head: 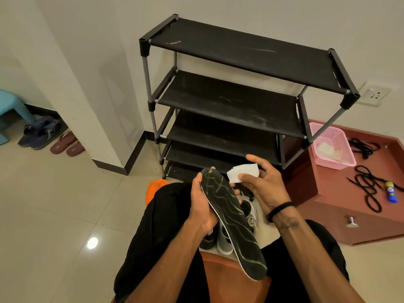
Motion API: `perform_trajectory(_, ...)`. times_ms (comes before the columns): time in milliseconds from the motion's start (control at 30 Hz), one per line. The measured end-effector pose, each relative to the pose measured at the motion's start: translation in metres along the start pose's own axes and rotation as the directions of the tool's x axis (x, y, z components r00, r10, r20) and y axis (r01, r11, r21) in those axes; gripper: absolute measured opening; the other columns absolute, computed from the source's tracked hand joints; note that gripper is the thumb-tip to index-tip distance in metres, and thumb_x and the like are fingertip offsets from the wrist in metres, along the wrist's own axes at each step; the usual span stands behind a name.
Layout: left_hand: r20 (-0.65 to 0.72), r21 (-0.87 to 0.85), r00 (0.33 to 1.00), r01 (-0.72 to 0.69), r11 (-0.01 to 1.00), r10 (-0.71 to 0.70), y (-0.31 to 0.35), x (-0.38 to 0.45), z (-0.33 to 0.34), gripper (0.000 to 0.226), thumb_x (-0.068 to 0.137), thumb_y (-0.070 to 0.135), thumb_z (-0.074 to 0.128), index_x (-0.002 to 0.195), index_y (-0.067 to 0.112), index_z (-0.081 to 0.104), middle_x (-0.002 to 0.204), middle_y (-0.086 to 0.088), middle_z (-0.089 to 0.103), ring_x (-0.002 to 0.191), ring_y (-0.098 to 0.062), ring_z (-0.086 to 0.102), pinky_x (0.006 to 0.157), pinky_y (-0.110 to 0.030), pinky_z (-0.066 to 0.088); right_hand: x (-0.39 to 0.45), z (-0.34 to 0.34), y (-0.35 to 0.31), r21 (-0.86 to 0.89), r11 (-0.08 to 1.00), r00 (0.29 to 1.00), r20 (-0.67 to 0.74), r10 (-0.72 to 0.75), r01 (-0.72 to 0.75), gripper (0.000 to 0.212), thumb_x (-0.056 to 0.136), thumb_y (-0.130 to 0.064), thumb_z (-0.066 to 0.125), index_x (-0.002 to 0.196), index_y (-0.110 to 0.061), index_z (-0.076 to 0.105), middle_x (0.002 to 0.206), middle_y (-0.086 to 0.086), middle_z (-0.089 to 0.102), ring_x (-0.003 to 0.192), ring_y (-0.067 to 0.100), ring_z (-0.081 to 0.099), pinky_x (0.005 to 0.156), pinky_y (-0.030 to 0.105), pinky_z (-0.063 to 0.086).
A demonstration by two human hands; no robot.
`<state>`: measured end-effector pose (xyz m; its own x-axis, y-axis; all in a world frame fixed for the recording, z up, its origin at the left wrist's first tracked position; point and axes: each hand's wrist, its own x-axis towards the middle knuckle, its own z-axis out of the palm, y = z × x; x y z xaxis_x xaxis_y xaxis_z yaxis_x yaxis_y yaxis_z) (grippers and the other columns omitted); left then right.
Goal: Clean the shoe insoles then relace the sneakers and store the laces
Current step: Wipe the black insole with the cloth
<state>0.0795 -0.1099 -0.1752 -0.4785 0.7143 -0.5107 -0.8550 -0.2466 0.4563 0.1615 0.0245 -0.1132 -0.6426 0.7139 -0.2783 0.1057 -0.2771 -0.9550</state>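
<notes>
Head view: pink basket (341,165) with white wipes (328,149) inside.

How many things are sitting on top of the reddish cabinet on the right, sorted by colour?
Pink: 1, the pink plastic basket
Black: 2, one bundle of black shoelaces behind, one bundle of looped black shoelaces in front
Blue and yellow: 1, the small blue tube with a yellow cap
Total: 4 on the reddish-brown cabinet

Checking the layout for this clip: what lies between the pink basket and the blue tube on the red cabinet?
In the head view, coiled black laces lie between pink basket and blue tube.
</notes>
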Motion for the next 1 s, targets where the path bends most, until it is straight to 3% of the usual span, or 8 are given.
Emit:
perform_trajectory(200,0.02,0.041,0.999,0.046,0.998,-0.047,-0.001,0.002,0.002,0.079,0.098,0.068,0.042,0.14,0.004,0.062,0.133,-0.03,0.065,0.109,-0.041,0.069,0.093,-0.052,0.056,0.019,0.023,-0.009,-0.147,0.98,0.99,-0.061,0.124,-0.132,0.015,0.081,0.005,0.073,0.086,-0.007,0.068,0.099,0.037,0.068,0.063,0.037,0.059,0.053,0.038,0.048)
perform_trajectory(300,0.022,-0.009,0.997,0.069,0.998,-0.069,0.002,0.004,0.001,0.08,0.096,0.071,0.045,0.145,0.009,0.058,0.132,-0.028,0.066,0.106,-0.041,0.07,0.092,-0.053,0.057,0.025,0.029,-0.013,-0.334,0.938,0.995,-0.073,0.069,-0.09,0.016,0.082,-0.003,0.08,0.084,-0.008,0.065,0.091,0.027,0.072,0.059,0.032,0.064,0.053,0.038,0.053)
perform_trajectory(400,0.037,-0.02,0.996,0.082,0.996,-0.081,0.002,0.006,0.0,0.091,0.092,0.081,0.042,0.132,0.003,0.069,0.118,-0.026,0.069,0.095,-0.036,0.069,0.088,-0.049,0.055,0.027,0.032,-0.02,-0.574,0.818,0.993,-0.064,-0.1,0.046,0.024,0.076,-0.018,0.088,0.078,-0.014,0.065,0.075,0.006,0.076,0.065,0.022,0.074,0.066,0.041,0.062)
perform_trajectory(500,0.066,0.013,0.993,0.094,0.996,-0.094,0.001,0.008,-0.002,0.104,0.088,0.088,0.039,0.128,-0.002,0.07,0.109,-0.024,0.069,0.091,-0.032,0.068,0.089,-0.047,0.054,0.026,0.038,-0.025,-0.704,0.692,0.962,-0.044,-0.269,0.161,0.019,0.079,-0.015,0.083,0.083,-0.018,0.065,0.075,-0.004,0.073,0.069,0.013,0.072,0.067,0.033,0.06)
perform_trajectory(600,0.083,0.022,0.993,0.082,0.996,-0.084,0.0,0.009,-0.001,0.098,0.09,0.086,0.039,0.128,0.002,0.072,0.118,-0.022,0.07,0.102,-0.032,0.067,0.095,-0.048,0.053,0.025,0.047,-0.02,-0.833,0.484,0.915,0.061,-0.399,0.267,0.033,0.084,-0.009,0.073,0.111,-0.025,0.064,0.091,-0.011,0.07,0.088,0.012,0.067,0.079,0.036,0.058)
perform_trajectory(733,0.099,-0.018,0.993,0.064,0.998,-0.062,0.001,0.005,0.003,0.083,0.097,0.076,0.04,0.13,0.007,0.071,0.128,-0.02,0.069,0.115,-0.033,0.067,0.104,-0.048,0.05,0.026,0.061,-0.009,-0.912,0.266,0.884,0.175,-0.433,0.311,0.031,0.09,-0.009,0.064,0.116,-0.024,0.069,0.105,0.0,0.072,0.098,0.022,0.068,0.082,0.042,0.059)
perform_trajectory(833,0.09,-0.035,0.994,0.065,0.997,-0.061,0.001,0.004,0.003,0.078,0.101,0.07,0.038,0.138,0.007,0.066,0.137,-0.022,0.066,0.129,-0.035,0.063,0.112,-0.047,0.048,0.026,0.07,-0.003,-0.923,0.224,0.886,0.199,-0.419,0.313,0.026,0.09,-0.005,0.062,0.106,-0.022,0.074,0.101,0.001,0.071,0.093,0.02,0.068,0.079,0.037,0.059)
perform_trajectory(1000,0.082,-0.054,0.994,0.073,0.996,-0.068,0.003,0.002,0.006,0.077,0.101,0.07,0.039,0.137,0.007,0.067,0.136,-0.022,0.066,0.128,-0.034,0.064,0.112,-0.046,0.049,0.026,0.075,0.006,-0.924,0.273,0.907,0.145,-0.395,0.267,0.025,0.09,-0.005,0.066,0.103,-0.022,0.077,0.108,0.004,0.067,0.096,0.02,0.069,0.081,0.034,0.061)
